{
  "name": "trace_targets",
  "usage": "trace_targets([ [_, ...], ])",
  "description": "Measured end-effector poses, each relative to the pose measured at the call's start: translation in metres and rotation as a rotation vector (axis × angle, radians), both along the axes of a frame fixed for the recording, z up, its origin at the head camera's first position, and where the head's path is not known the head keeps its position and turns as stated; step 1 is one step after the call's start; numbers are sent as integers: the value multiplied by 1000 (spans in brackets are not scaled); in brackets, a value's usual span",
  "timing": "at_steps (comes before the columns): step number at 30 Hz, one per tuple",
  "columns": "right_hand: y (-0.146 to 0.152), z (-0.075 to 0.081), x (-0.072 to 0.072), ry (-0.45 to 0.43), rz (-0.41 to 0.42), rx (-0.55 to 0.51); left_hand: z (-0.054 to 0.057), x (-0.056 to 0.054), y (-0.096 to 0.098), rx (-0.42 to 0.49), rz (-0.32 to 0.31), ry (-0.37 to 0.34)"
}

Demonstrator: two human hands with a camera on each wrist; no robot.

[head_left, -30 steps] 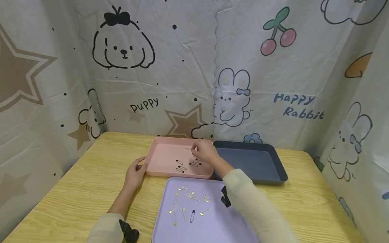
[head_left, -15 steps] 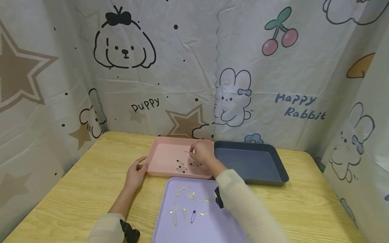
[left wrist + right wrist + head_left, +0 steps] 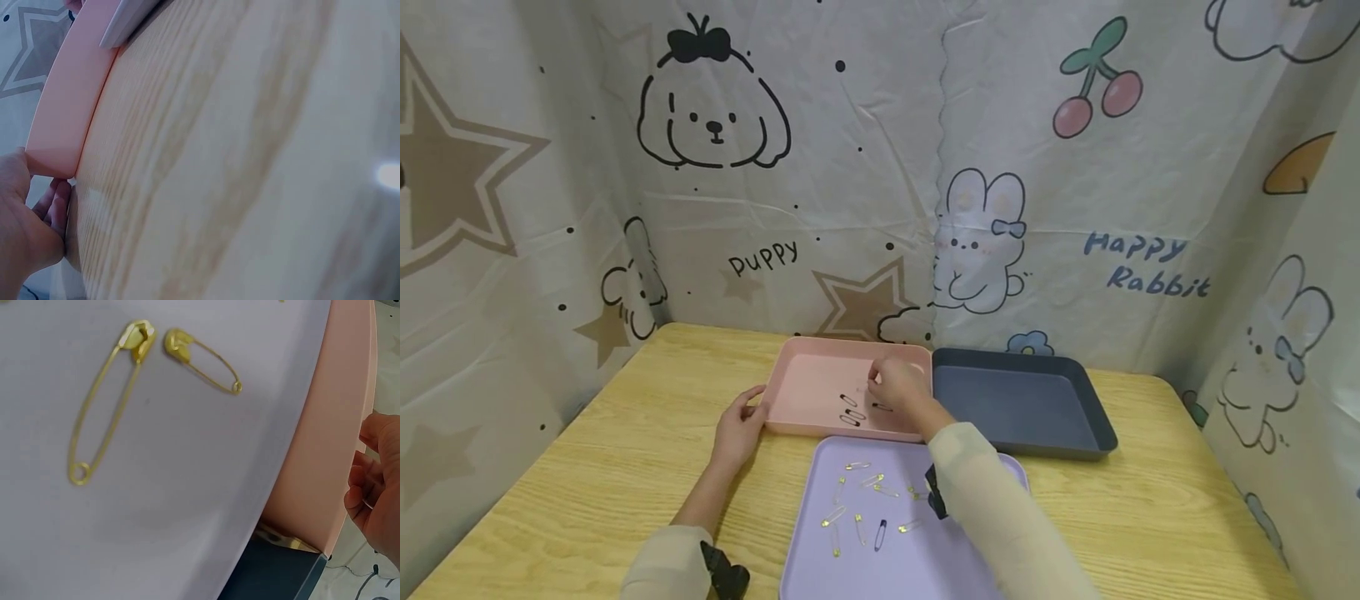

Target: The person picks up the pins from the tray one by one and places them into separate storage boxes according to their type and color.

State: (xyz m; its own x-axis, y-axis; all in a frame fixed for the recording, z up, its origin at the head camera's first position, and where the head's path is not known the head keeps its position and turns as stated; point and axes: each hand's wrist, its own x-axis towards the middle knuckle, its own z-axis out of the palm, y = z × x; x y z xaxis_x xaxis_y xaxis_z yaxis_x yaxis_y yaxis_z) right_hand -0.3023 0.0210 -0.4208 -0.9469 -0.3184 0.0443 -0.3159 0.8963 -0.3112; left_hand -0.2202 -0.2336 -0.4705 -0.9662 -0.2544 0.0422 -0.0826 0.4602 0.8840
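Note:
My left hand (image 3: 739, 429) grips the front left corner of a pink tray (image 3: 797, 375); in the left wrist view its fingers curl against the tray's end wall. Over the tray's right part, my right hand (image 3: 898, 385) has thumb and fingertips brought together, pinching a thin safety pin that shows only faintly at the tips. Several black safety pins (image 3: 850, 414) lie on the tray floor below it. In front, a lilac tray (image 3: 940, 558) bears several gold safety pins (image 3: 859, 529) and one black safety pin (image 3: 880, 536). Two gold pins show large in the right wrist view.
A dark blue-grey tray (image 3: 1015, 400) stands right beside the pink one. All three trays are on a wood-grain table (image 3: 1150, 500). A printed curtain (image 3: 850, 167) encloses the back and sides. My right forearm crosses over the lilac tray.
The right hand has moved slightly left and lower into the pink tray, carrying the pin, and now hides more of the black pins. The left hand keeps its place on the tray.

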Motion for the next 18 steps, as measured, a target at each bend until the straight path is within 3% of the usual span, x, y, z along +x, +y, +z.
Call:
trace_targets([
  [7,6,-1,-2,-7,28,-67,-2,-1,0,3,1,-12],
  [12,10,4,-3,118,105,-65,-1,-2,-1,-2,-3,-8],
  [18,17,13,2,201,156,-66,0,-1,1,-10,12,1],
])
